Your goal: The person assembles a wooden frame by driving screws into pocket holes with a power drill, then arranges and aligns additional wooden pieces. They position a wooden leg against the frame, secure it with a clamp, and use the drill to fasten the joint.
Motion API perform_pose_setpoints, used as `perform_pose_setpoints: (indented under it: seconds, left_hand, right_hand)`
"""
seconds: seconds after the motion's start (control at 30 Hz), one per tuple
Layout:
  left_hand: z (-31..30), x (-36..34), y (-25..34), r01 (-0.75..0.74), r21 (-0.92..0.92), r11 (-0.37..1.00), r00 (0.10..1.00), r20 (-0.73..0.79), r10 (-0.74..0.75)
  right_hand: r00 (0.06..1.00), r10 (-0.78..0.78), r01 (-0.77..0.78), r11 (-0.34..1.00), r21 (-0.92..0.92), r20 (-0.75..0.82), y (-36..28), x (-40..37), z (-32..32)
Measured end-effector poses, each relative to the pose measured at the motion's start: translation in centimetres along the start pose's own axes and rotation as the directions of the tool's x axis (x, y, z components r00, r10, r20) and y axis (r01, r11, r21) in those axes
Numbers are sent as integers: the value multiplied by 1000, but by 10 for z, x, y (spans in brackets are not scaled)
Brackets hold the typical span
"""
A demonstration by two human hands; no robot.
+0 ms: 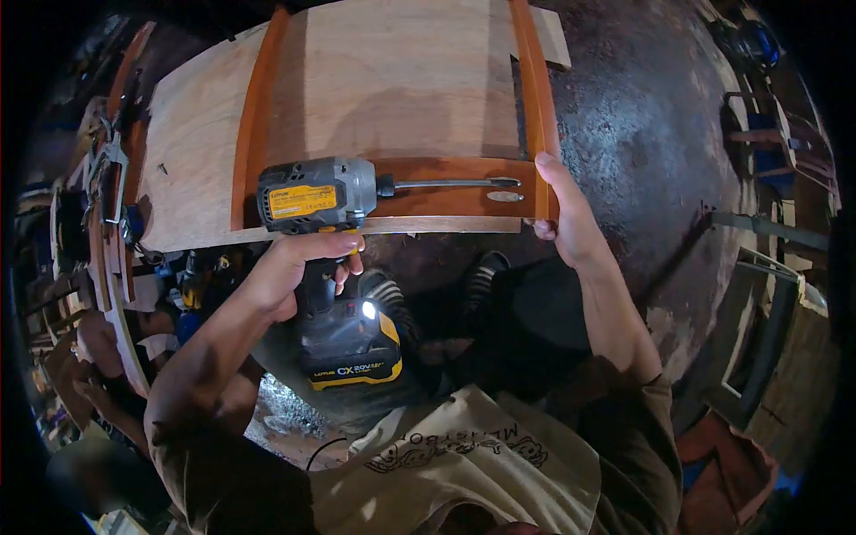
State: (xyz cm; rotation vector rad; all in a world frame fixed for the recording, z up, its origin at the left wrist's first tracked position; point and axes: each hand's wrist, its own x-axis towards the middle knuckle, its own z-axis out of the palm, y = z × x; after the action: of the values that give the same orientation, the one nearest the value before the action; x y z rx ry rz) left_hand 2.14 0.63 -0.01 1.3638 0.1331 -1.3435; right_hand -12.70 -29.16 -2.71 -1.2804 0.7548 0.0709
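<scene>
A black-and-yellow cordless impact driver (316,198) is in my left hand (308,259), fingers wrapped round its handle near the trigger. From its chuck a long metal bit (455,183) points right, over a brown wooden rail (428,201). Just below the tip, the rail shows a pale oval recess (506,196). My right hand (562,209) grips the rail's right end where it meets a brown upright piece (535,98), thumb on top and fingers underneath. The driver's lamp is lit above its battery (357,361).
A pale plywood panel (401,80) lies behind the rail, with another brown strip (259,116) across its left part. Striped footwear (388,299) shows below. Another person's arm (98,357) is at lower left. Wooden pieces (776,134) stand at the right on the dark floor (642,134).
</scene>
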Motion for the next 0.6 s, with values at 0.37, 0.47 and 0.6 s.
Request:
perform_pose_setpoints:
  seconds: [0.37,0.47,0.6]
  left_hand:
    - [0,0,2,-10,-1,1000,1000,4,10]
    - [-4,4,-3,-50,38,998,999,-5,50]
    - [-5,3,-3,-39,38,998,999,-24,40]
  right_hand:
    - [1000,12,-12,1000,-21,-14,1,-4,0]
    - [1000,10,-10,1000,-4,-15,-1,-2,-1]
    - [1000,-2,1,1000,6,16,2,-1,-2]
